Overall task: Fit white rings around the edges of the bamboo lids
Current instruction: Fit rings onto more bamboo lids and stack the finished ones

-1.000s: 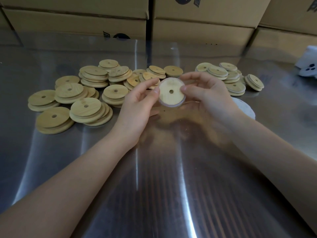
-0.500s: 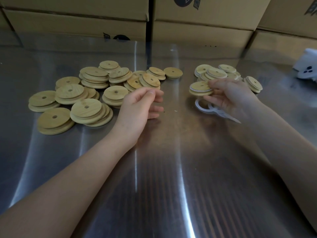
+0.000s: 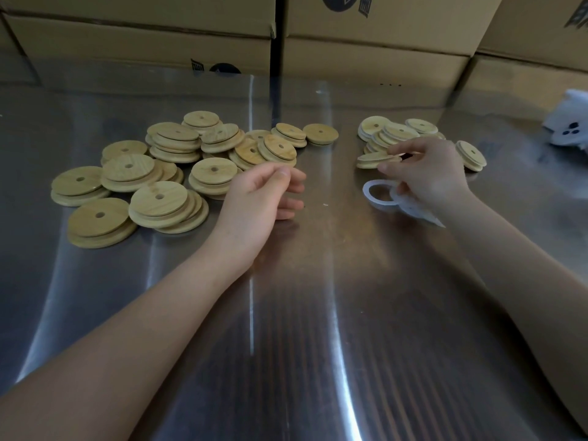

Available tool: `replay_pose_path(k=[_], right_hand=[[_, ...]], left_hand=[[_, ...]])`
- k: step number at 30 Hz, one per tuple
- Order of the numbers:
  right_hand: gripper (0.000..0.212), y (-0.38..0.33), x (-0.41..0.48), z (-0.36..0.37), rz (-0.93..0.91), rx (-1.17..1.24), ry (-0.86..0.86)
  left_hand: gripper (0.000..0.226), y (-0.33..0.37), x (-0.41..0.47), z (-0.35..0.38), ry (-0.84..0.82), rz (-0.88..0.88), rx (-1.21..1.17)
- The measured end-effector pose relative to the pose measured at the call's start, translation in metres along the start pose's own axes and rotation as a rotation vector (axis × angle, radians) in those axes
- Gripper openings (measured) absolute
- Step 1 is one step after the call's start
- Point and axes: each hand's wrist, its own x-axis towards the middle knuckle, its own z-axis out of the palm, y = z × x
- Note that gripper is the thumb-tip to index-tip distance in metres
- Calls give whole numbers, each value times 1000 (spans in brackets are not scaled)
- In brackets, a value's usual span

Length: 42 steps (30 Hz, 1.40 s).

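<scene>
The ringed lid (image 3: 375,160) has left the middle! The right hand (image 3: 426,173) has carried it out to two o'clock, while the left hand (image 3: 264,195) hangs back over the steel table (image 3: 318,329), fingers loosely curled and holding nothing. Just under the right hand lie the loose white rings (image 3: 378,192). Thumb and forefinger pinch the ringed lid at the near edge of the finished pile (image 3: 394,132). Out at ten o'clock, the bare bamboo lids (image 3: 159,198) sprawl in stacks. Cardboard boxes (image 3: 381,52) wall the back.

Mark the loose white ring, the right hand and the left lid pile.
white ring (image 3: 366,191), head view, its left rim.
right hand (image 3: 429,176), head view, back of hand.
left lid pile (image 3: 148,205), head view, a top lid's face.
</scene>
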Motion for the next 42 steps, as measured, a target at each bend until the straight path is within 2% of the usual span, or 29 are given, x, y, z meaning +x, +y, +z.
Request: replay_pose_path(k=[4,7,10,14,18,20,22,26,29,35,42], right_hand=[[32,4,3,7,-142,-282,81],[30,7,4,13,-161,-355,97],[27,10,7,17,-156,-403,110],[23,11,6,20,-155,-466,113],[26,10,4,18,-183,-463,113],[30,8,3,15,-199,-444,101],[29,6,1,14,-218,-451,84],[23,1,-4,12,-245,-506,15],[25,-1,-5,11,-256,-556,-40],[26,-2,-4,12,-266,-562,-44],[27,-4,-6,11,-338,-505,-113]], left_hand=[[31,1,-2,3,-5,34,75],[29,2,-5,3,-16,70,157],[24,1,-5,1,-3,180,311],[18,3,-1,-8,90,304,585],[21,8,5,-21,243,371,863],[27,9,7,-28,327,326,1022],[38,10,9,-34,364,200,1167],[57,9,11,-38,331,-34,1371],[58,7,13,-38,317,-80,1401],[58,6,14,-40,333,-18,1378],[70,7,11,-34,310,177,1210]])
